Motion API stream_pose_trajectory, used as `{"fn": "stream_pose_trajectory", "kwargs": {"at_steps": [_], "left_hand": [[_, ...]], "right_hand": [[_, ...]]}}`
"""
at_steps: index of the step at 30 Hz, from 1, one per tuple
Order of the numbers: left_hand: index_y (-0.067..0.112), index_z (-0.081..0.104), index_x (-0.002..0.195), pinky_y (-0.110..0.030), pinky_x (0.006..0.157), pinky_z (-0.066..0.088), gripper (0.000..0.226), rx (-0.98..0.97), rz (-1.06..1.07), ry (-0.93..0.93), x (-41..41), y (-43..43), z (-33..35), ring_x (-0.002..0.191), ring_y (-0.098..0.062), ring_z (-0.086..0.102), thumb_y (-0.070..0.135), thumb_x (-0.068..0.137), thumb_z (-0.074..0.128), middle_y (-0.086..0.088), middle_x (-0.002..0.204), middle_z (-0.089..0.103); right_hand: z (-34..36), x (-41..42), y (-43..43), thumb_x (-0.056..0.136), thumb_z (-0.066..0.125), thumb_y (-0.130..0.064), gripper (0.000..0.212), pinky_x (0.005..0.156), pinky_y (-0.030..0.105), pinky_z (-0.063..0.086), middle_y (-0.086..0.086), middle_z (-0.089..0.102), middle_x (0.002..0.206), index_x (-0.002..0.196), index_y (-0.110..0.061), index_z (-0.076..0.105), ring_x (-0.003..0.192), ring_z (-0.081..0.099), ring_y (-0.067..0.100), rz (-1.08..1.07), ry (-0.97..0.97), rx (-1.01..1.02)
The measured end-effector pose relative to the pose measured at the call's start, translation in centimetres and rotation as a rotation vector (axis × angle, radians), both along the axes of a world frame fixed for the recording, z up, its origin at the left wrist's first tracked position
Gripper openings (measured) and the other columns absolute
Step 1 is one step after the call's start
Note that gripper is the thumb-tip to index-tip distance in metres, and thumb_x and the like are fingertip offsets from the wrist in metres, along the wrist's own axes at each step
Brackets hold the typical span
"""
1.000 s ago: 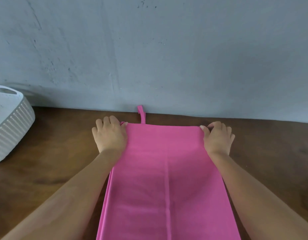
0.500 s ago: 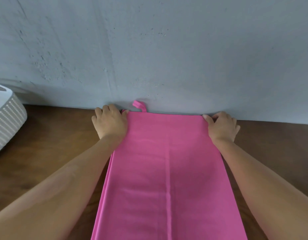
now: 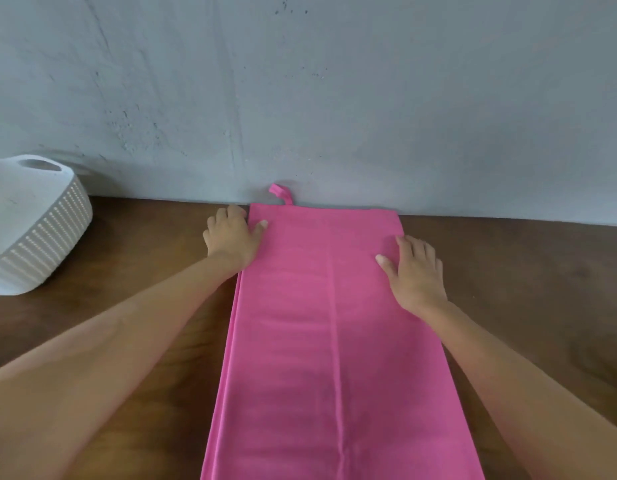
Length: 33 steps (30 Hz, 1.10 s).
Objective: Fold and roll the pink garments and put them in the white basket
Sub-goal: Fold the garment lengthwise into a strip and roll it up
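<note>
Two hands sit at the far end of the pink garment, a long folded strip on the table whose long axis runs from the person to the wall. The right hand presses flat on the cloth, its grip open and holding nothing. The left hand curls at the far-left corner, thumb on the cloth; I cannot tell whether its grip pinches the edge. Rolling would likely start from this end. The white basket stands well off to the left, nearer the left hand.

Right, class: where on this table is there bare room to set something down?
Two free patches of brown wooden table: one between the white perforated basket, the grey wall and the left hand; another right of the long pink folded cloth and the right hand. The middle is crowded: cloth and both hands.
</note>
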<state>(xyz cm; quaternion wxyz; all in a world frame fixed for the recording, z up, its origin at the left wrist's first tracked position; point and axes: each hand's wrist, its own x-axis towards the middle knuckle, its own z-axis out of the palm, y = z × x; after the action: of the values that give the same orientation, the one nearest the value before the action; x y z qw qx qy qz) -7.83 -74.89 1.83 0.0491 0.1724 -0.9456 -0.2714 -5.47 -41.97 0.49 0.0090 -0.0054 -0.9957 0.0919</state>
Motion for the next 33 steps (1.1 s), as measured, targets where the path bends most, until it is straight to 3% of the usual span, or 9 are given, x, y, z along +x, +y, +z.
{"fn": "stream_pose_trajectory", "kwargs": {"at_steps": [6,10,15,18,23,29,33], "left_hand": [[0.01,0.047,0.137,-0.048,0.109,0.034,0.056,-0.082,-0.251,0.1,7.9,2.3,-0.1,0.13,-0.033,0.04,0.048,0.097,0.057,-0.012,0.139,0.043],[0.012,0.046,0.143,-0.045,0.114,0.03,0.058,-0.134,-0.547,0.151,12.5,4.4,-0.4,0.138,-0.028,0.038,0.049,0.099,0.054,-0.008,0.146,0.045],[0.017,0.027,0.159,-0.047,0.126,0.014,0.072,-0.182,-0.81,0.062,15.3,6.1,-1.4,0.155,-0.024,0.014,0.059,0.102,0.04,-0.003,0.167,0.022],[0.02,0.021,0.161,-0.042,0.126,0.008,0.075,-0.276,-0.833,0.04,16.0,6.2,-2.3,0.156,-0.021,0.007,0.064,0.101,0.027,-0.002,0.169,0.015],[0.02,0.022,0.16,-0.044,0.127,0.011,0.074,-0.349,-0.82,0.054,16.2,6.2,-2.7,0.156,-0.023,0.01,0.064,0.101,0.021,-0.003,0.169,0.016],[0.014,0.032,0.155,-0.051,0.124,0.019,0.064,-0.365,-0.798,0.055,16.1,6.9,-2.3,0.151,-0.031,0.022,0.052,0.103,0.032,-0.011,0.163,0.027],[0.009,0.045,0.142,-0.051,0.116,0.03,0.053,-0.358,-0.716,0.07,15.7,10.0,-1.3,0.137,-0.036,0.038,0.04,0.1,0.048,-0.015,0.148,0.044]], "right_hand": [[-0.1,9.3,0.2,0.096,0.011,-0.067,0.085,0.124,0.043,0.013,0.002,0.011,0.169,0.16,-0.012,0.016,0.155,0.005,0.019,0.012,-0.087,0.019],[0.1,15.1,0.6,0.094,0.007,-0.069,0.087,0.125,0.041,0.01,-0.002,0.005,0.169,0.161,-0.014,0.01,0.155,0.002,0.016,-0.002,-0.104,0.006],[-0.1,21.4,1.4,0.096,0.011,-0.068,0.084,0.125,0.039,0.007,-0.005,0.001,0.169,0.162,-0.017,0.006,0.155,-0.001,0.015,-0.039,-0.116,0.002],[-0.5,24.8,2.0,0.098,0.011,-0.067,0.081,0.125,0.038,0.006,-0.007,-0.002,0.169,0.162,-0.018,0.005,0.155,-0.003,0.014,-0.042,-0.111,0.007],[-1.0,29.6,2.7,0.095,0.003,-0.073,0.085,0.125,0.036,0.002,-0.011,-0.005,0.168,0.162,-0.021,0.002,0.155,-0.008,0.009,-0.045,-0.1,0.001],[-1.1,33.8,3.1,0.098,0.006,-0.072,0.081,0.126,0.035,0.002,-0.011,-0.003,0.169,0.162,-0.022,0.003,0.155,-0.007,0.008,-0.055,-0.065,0.006],[-1.2,34.9,3.0,0.101,0.012,-0.069,0.077,0.126,0.037,0.008,-0.009,0.01,0.168,0.161,-0.021,0.016,0.155,0.001,0.008,-0.086,0.009,-0.033]]}}
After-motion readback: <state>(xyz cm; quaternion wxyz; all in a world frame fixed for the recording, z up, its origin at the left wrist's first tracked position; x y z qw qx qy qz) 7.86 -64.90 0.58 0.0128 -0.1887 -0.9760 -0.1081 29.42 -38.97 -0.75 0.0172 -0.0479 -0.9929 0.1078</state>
